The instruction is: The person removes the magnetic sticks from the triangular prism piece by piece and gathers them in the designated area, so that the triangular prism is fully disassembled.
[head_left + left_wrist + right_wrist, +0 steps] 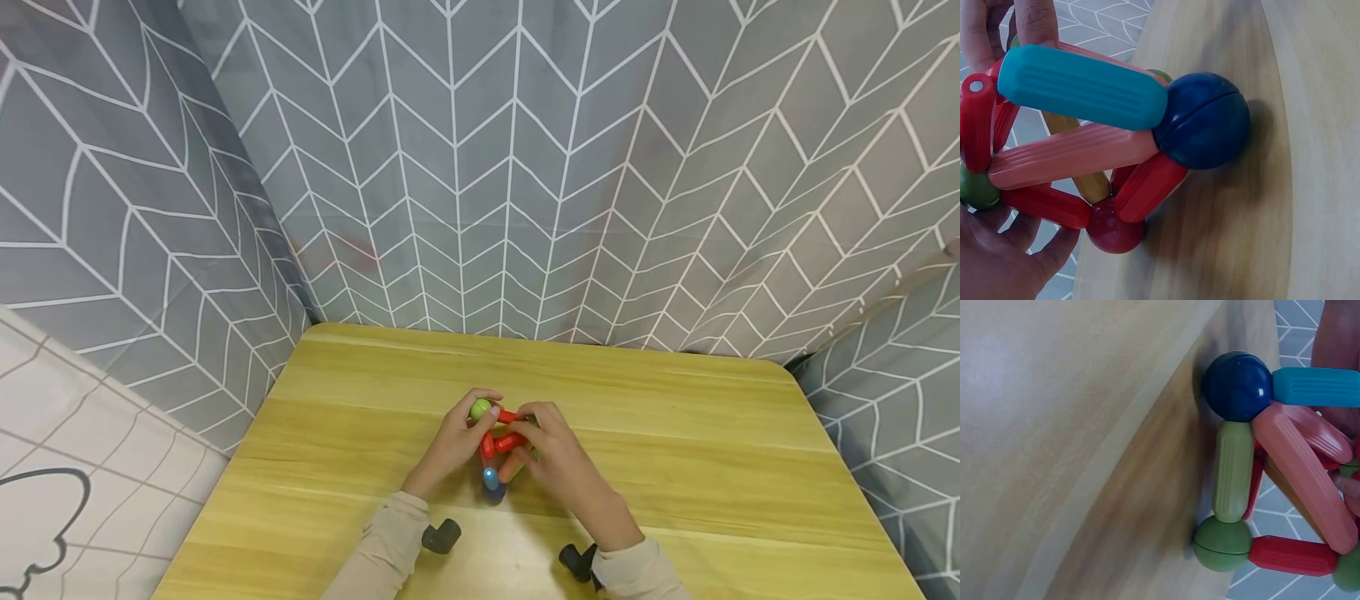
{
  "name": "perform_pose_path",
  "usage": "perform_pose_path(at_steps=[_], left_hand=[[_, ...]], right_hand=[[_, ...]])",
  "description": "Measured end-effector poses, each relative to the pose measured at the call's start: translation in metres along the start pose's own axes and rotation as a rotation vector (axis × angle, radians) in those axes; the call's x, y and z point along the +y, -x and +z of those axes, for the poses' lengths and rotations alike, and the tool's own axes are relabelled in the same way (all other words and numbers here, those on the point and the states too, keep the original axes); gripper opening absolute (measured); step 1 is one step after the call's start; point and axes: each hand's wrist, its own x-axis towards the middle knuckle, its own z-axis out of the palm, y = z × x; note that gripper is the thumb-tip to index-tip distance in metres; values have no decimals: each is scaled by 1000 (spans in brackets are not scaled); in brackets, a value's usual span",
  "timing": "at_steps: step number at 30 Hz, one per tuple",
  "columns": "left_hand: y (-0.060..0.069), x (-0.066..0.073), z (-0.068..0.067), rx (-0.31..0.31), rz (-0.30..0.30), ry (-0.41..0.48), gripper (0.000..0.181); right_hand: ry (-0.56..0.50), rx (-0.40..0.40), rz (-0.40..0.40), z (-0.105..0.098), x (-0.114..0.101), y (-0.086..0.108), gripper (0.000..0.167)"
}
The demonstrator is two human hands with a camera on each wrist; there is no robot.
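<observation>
Both hands meet at a toy frame of magnetic building sticks and balls on the table. My left hand (453,437) grips its left side, thumb and fingers around a light green ball (481,408). The right hand (561,458) pinches at red sticks (510,442) on the other side. A dark blue ball (1204,122) forms the near corner, joined to a blue stick (1082,84) and pink sticks (1072,156). Lower in the left wrist view is a red ball (1116,228). The right wrist view shows a green stick (1234,472) and a green ball (1222,544). Fingers hide some joints.
The wooden table (675,450) reaches out on both sides of the hands. Grey patterned curtains (480,167) hang behind its far edge and at the sides. Black devices (441,536) sit by the sleeves.
</observation>
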Motion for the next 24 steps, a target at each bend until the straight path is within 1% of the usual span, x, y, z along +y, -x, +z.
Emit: perform_pose_path(at_steps=[3,6,10,14,19,24], left_hand=[[0,0,1,2,-12,2,27],[0,1,2,19,-15,-3,25],[1,2,4,52,-10,-20,23],[1,1,5,71,-10,-25,23],[2,-1,4,50,4,-22,24],[2,-2,1,22,10,-19,27]], right_hand=[[17,6,19,1,0,1,29],[11,23,15,2,1,1,29],[-37,52,14,3,3,3,29],[-74,91,27,3,5,4,30],[-110,124,63,0,5,3,31],[-148,114,102,-3,6,1,29]])
